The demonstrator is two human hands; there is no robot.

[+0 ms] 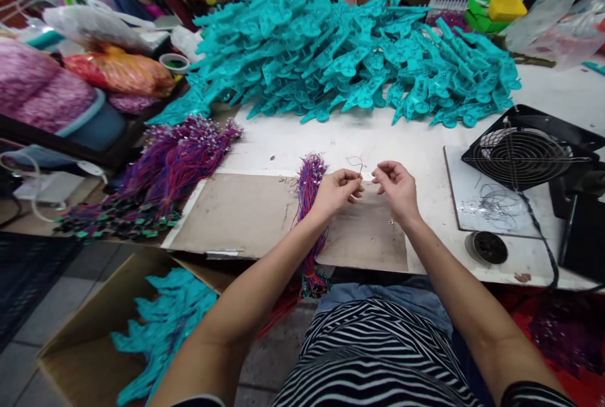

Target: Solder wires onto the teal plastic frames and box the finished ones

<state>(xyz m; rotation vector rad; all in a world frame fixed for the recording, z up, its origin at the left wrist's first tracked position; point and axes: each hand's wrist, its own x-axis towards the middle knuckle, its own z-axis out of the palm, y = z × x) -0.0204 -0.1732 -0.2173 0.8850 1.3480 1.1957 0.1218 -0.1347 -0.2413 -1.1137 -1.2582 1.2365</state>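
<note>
My left hand [341, 190] is closed in a pinch on a thin red wire [361, 166], which loops up above the fingertips. A tiny yellowish part shows at those fingertips, too small to name. Just to the right, my right hand [396, 186] is held with thumb and fingers bent together; whatever they grip, if anything, is too small to make out. Under my left wrist lies a bundle of red and purple wires [309, 189], its lower end hanging over the table edge.
Turquoise plastic parts [302, 48] are heaped at the back. Wire bundles [174, 155] lie at left. On the right are a black fan [520, 149], a white board [496, 205] and a small round tin [486, 247]. A cardboard box [80, 338] with turquoise parts stands below left.
</note>
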